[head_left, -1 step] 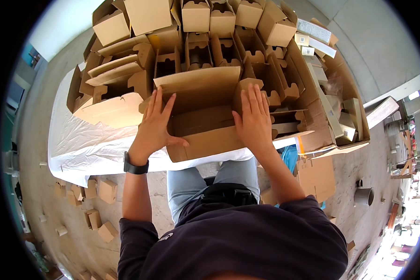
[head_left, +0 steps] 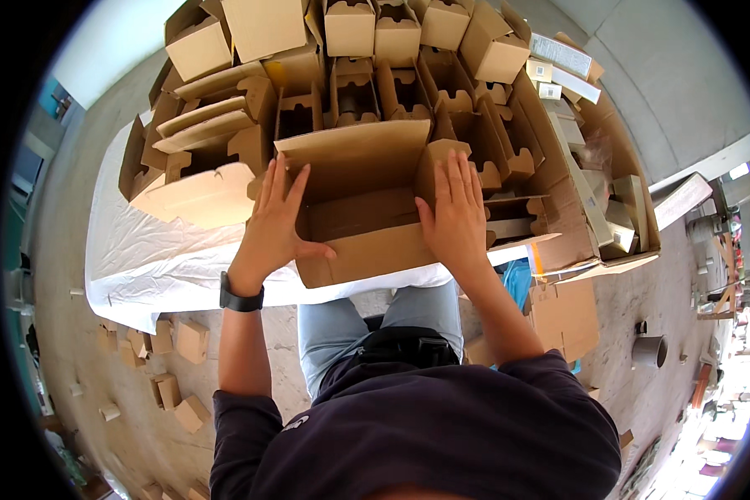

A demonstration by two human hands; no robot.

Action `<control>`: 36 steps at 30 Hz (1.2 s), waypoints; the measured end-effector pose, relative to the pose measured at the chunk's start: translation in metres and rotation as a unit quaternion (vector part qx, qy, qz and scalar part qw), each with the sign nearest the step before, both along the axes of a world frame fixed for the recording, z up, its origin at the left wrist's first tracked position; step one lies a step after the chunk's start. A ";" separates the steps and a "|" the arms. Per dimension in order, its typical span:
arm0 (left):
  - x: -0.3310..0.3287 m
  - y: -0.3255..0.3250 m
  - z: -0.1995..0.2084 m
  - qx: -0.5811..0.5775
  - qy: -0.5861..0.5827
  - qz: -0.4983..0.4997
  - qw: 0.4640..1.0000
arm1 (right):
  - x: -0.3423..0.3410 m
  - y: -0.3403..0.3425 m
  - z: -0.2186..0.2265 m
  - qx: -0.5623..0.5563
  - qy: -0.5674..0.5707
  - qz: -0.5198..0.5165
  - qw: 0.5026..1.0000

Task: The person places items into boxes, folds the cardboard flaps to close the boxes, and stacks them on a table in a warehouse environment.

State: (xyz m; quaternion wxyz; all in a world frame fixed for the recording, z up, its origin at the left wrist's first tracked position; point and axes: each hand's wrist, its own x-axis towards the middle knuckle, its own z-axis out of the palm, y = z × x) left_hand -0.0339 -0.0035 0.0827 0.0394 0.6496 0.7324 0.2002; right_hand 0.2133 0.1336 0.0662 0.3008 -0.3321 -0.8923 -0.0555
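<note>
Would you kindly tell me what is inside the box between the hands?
Inside, the box shows only bare cardboard; its front panel hides the near inner side.

Cartons (head_left: 475, 137) crowd the white-covered table (head_left: 167, 242) beyond the right hand (head_left: 456, 210). Boxes (head_left: 192, 342) litter the floor (head_left: 108, 371) below-left of the left hand (head_left: 272, 227).

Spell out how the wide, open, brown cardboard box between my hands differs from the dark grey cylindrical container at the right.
Shape and colour: the wide brown cardboard box is rectangular; the dark grey cylindrical container is round-sided.
Place: the box is between your left hand and right hand; the container is on the floor, off to the right.
Contact: both hands touch the box; neither touches the container.
Shared: both appear hollow, with an opening.
</note>
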 end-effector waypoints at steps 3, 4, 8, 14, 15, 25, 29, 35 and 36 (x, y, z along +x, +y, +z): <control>-0.009 -0.004 -0.018 0.042 -0.036 0.015 0.998 | 0.004 0.001 -0.007 -0.016 0.023 -0.016 0.999; -0.007 -0.003 -0.017 0.041 -0.028 0.013 0.999 | 0.006 0.002 -0.012 -0.024 0.020 -0.020 0.999; 0.003 -0.006 -0.013 0.050 -0.008 -0.008 0.999 | 0.005 0.005 -0.020 -0.032 0.020 -0.025 0.999; -0.004 0.004 -0.007 0.012 -0.034 -0.020 0.999 | 0.003 0.010 -0.022 -0.072 0.028 -0.014 0.997; -0.006 0.007 -0.012 0.016 -0.024 -0.023 0.999 | 0.004 0.012 -0.023 -0.077 0.033 -0.013 0.996; -0.005 0.004 -0.021 0.010 -0.025 -0.026 0.999 | 0.022 0.008 -0.015 -0.112 0.007 0.034 0.993; -0.003 -0.002 -0.021 0.009 -0.051 -0.016 0.999 | 0.067 0.037 0.029 -0.198 0.134 0.130 0.962; -0.003 0.003 -0.020 0.020 -0.038 -0.028 0.999 | 0.214 0.110 0.040 -0.039 -0.005 -0.279 0.959; -0.004 0.003 -0.022 0.025 -0.036 -0.034 0.998 | 0.228 0.112 0.046 -0.132 -0.027 -0.293 0.947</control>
